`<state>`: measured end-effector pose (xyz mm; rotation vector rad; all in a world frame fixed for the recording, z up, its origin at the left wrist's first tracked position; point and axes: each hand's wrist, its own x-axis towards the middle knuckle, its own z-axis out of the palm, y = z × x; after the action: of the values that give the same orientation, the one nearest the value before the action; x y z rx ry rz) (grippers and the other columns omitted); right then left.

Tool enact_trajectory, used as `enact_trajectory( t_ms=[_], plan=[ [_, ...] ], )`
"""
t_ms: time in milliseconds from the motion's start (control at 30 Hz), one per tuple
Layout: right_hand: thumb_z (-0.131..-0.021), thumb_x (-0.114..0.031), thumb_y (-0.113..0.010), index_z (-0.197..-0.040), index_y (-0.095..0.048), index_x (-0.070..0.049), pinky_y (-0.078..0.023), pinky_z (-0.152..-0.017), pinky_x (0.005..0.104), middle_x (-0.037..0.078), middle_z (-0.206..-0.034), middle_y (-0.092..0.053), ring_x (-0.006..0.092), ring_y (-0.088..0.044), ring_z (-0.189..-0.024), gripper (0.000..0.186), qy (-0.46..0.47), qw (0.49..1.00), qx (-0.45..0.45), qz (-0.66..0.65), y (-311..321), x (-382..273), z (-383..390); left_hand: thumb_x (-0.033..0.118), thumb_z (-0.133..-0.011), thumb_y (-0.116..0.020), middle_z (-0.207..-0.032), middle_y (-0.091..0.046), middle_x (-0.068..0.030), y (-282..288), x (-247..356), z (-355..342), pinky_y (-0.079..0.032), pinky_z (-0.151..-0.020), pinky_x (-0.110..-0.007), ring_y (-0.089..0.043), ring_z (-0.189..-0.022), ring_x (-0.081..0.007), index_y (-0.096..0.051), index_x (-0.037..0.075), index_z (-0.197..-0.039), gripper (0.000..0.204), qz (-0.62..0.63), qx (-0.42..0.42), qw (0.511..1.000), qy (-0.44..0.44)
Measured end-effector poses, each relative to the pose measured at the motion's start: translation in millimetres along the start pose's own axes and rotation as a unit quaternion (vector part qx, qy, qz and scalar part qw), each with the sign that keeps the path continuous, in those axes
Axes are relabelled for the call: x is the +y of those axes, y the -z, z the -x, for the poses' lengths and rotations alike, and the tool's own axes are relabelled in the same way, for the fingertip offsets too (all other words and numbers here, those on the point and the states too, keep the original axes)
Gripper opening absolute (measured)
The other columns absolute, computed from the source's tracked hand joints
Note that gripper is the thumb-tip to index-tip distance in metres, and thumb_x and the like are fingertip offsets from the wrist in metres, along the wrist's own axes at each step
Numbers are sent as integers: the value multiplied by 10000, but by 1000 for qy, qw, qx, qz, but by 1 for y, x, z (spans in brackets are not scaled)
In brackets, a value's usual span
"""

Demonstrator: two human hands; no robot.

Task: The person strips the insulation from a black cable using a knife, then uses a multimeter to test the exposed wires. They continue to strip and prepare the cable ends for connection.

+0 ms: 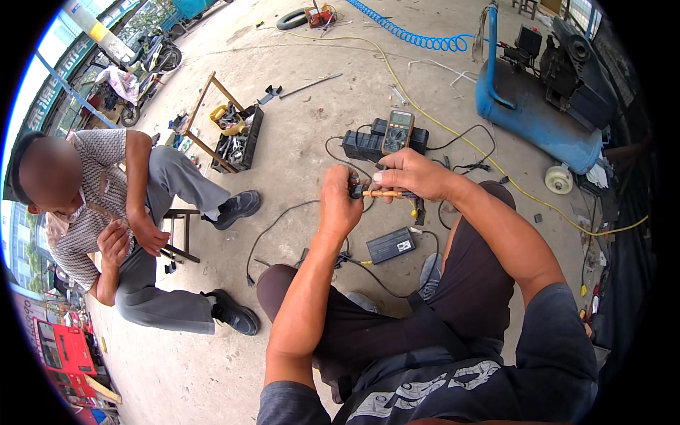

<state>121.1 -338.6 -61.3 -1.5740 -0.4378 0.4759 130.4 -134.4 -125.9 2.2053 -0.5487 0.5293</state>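
Orange rod [383,193] lies between left fingers [343,176] gripping a dark piece [359,191] and right fingers [391,176], hold unclear.

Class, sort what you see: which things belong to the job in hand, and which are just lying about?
Probably in the job: held orange tool, multimeter, black blocks beneath it, flat black box.

Seemingly lying about: tyre, metal rod, blue hose.

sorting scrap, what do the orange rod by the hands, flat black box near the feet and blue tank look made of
Orange rod: perhaps plastic or wood, smooth; too small to settle.
Flat black box: probably plastic, maybe metal; fairly matt, crisp edges.
Blue tank: likely painted metal; dull, worn coat.
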Motion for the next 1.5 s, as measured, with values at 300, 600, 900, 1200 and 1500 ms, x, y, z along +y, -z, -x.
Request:
enact_trajectory(
  t_ms=[300, 600, 900, 1200, 1500],
  plan=[
    [-961, -255, -603, -1079, -704, 62, -425, -569, 229, 56, -798, -676, 53, -546, -650, 353, 25, 998, -5, 54, 13, 16, -4, -68, -718, -707, -741, -547, -144, -4, 0, 1, -428, -600, -397, -533, -665, -307, -501, 16, -852, 260, 98, -32, 991, 81],
    [-931, -194, -670, -1023, -727, 48, -475, -691, 272, 43, -810, -708, 73, -580, -744, 265, 45, 995, 26, 90, 6, 15, -4, -82, -715, -651, -765, -549, -190, -5, -3, 4, -427, -640, -436, -529, -714, -396, -487, 0, -831, 217, 75, -52, 990, 107],
    [-933, -192, -672, -1002, -728, 46, -475, -685, 272, 33, -800, -701, 70, -575, -733, 255, 42, 995, 26, 91, 5, 14, -4, -56, -726, -676, -766, -558, -198, -6, -1, 3, -431, -638, -443, -538, -711, -401, -497, -2, -822, 211, 80, -49, 991, 98],
    [-933, -194, -670, -996, -727, 50, -470, -677, 275, 41, -794, -698, 75, -572, -731, 258, 52, 993, 26, 103, 4, 14, -5, -20, -755, -740, -732, -601, -155, -7, -7, 5, -452, -600, -379, -573, -660, -270, -519, 13, -893, 263, 50, -47, 995, 67],
    [-927, -215, -670, -1013, -723, 53, -472, -682, 287, 61, -806, -701, 91, -581, -739, 287, 39, 994, 31, 96, 6, 17, -5, -58, -721, -680, -760, -544, -193, -7, -2, 3, -426, -635, -432, -516, -697, -389, -494, 2, -831, 224, 82, -64, 989, 105]
  ],
)
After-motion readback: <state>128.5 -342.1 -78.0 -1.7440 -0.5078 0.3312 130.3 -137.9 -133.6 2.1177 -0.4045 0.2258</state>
